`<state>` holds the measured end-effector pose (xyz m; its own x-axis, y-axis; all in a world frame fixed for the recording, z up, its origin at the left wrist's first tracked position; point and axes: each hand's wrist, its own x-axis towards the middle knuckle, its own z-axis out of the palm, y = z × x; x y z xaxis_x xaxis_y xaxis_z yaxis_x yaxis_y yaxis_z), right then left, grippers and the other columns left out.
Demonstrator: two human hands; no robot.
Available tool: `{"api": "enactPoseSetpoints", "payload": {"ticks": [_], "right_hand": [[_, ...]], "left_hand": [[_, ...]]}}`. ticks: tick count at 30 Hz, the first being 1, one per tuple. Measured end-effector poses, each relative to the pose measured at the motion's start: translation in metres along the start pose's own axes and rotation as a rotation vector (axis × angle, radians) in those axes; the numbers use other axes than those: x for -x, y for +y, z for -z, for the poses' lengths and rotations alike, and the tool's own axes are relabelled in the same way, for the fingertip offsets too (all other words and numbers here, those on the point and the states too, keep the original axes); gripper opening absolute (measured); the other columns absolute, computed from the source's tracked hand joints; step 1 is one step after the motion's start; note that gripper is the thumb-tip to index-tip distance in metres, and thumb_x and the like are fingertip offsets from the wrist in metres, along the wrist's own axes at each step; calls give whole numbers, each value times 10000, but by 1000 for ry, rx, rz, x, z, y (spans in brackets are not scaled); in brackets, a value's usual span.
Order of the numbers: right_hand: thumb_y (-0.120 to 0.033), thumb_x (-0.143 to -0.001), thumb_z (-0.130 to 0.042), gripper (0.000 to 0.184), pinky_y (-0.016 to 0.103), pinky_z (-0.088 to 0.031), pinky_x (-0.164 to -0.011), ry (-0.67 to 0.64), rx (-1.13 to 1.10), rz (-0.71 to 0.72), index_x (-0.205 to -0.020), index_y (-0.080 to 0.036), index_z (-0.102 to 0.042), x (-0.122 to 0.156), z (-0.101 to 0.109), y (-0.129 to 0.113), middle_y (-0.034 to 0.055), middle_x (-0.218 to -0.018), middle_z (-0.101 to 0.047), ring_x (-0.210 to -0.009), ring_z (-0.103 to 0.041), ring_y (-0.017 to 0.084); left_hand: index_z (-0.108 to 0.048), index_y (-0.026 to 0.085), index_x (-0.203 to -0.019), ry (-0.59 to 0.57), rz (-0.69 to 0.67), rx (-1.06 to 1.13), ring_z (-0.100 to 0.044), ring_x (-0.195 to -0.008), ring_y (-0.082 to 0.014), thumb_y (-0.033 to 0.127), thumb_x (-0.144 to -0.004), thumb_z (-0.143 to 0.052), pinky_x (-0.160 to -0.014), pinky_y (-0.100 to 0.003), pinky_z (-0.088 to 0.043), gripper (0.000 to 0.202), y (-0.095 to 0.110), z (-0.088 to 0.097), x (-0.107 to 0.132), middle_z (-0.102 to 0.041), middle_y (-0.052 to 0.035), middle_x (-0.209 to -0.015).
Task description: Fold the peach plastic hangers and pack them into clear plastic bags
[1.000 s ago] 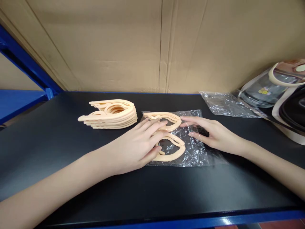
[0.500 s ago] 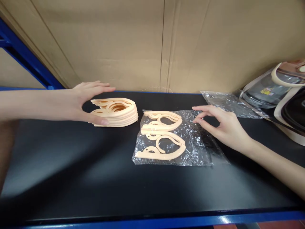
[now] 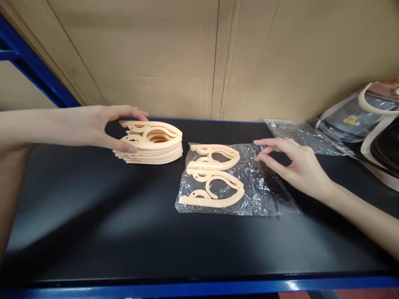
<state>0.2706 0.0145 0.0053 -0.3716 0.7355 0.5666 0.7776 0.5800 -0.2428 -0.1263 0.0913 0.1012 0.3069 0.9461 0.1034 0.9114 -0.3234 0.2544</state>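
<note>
Moved since the earliest frame: left hand (image 3: 93, 124), from bagged hangers (image 3: 218, 203) to stack. Topmost peach folding hanger (image 3: 165, 126): clasped between bent left thumb and fingers. Stacked hangers (image 3: 168, 156): lay beneath those fingertips. Bagged hangers: lay between both hands. Clear plastic bag (image 3: 254, 197): lay by right hand's (image 3: 294, 166) fingertips, nearly together; hold on film could not be told.
</note>
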Motion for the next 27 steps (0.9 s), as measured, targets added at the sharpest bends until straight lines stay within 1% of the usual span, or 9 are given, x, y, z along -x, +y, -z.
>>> {"api": "enactPoseSetpoints", "payload": {"ticks": [2, 4, 7, 9, 11, 14, 18, 23, 27], "right_hand": [[-230, -948, -581, 258, 372, -474, -890, 12, 9, 5, -1205, -229, -606, 0, 0, 0, -9, -871, -735, -892, -677, 180], [-221, -944, -588, 251, 369, -486, -872, 34, 12, 18, -1194, -223, -615, -1, 1, -1, 3, -894, -732, -880, -672, 180], [-197, -933, -595, 227, 373, -503, -829, 100, 14, 62, -1155, -209, -640, -2, 3, -5, 31, -911, -710, -847, -649, 188], [-192, -926, -600, 213, 388, -505, -829, 138, 23, 105, -1133, -198, -648, -3, 6, -10, 54, -945, -697, -868, -636, 202], [-235, -921, -621, 239, 412, -505, -867, 126, 21, 158, -1155, -191, -634, -3, 9, -18, 83, -1035, -686, -947, -635, 226], [-387, -890, -670, 441, 459, -488, -959, -18, -4, 214, -1273, -197, -560, -1, 12, -30, 132, -1253, -625, -1142, -596, 282], [-472, -860, -691, 593, 465, -470, -1005, -170, -32, 236, -1354, -227, -474, 2, 11, -42, 135, -1403, -548, -1238, -549, 293], [-452, -864, -683, 611, 477, -491, -970, -175, -44, 209, -1391, -271, -432, 1, 12, -44, 101, -1353, -596, -1199, -578, 299], [-417, -857, -653, 664, 524, -459, -998, -164, 98, 140, -1448, -258, -394, -4, 26, -26, 108, -1376, -583, -1221, -555, 341]], "left_hand": [[-583, 258, -1306, -71, 4, -28, -639, -987, -285, 697, -595, -645, -931, -506, -459, 837, 1, 1, 1, -668, -30, -1173], [-541, 274, -1322, -65, -26, -17, -631, -995, -278, 661, -634, -642, -867, -421, -482, 795, 9, 1, 3, -654, -22, -1175], [-530, 251, -1282, -50, -120, 109, -649, -868, -232, 583, -653, -695, -691, -280, -477, 730, 32, -10, 8, -666, -22, -1105], [-512, 233, -1270, -51, -230, 236, -646, -821, -205, 504, -694, -704, -651, -258, -476, 664, 52, -25, 14, -662, -34, -1114], [-508, 222, -1261, -6, -330, 261, -639, -901, -220, 456, -719, -714, -731, -301, -501, 625, 72, -45, 20, -641, -48, -1159], [-532, 177, -1224, 64, -528, 198, -594, -1022, -257, 402, -745, -700, -873, -378, -481, 555, 97, -73, 30, -601, -82, -1162], [-484, 171, -1276, 113, -671, 226, -570, -1023, -257, 338, -782, -643, -889, -398, -473, 545, 117, -94, 40, -589, -96, -1193], [-435, 186, -1336, 121, -671, 257, -539, -1180, -282, 408, -850, -617, -1010, -428, -461, 564, 117, -101, 42, -545, -119, -1336], [-170, 188, -1537, 38, -644, 208, -313, -1453, -313, 502, -879, -624, -1174, -473, -336, 859, 104, -101, 39, -276, -145, -1591]]}}
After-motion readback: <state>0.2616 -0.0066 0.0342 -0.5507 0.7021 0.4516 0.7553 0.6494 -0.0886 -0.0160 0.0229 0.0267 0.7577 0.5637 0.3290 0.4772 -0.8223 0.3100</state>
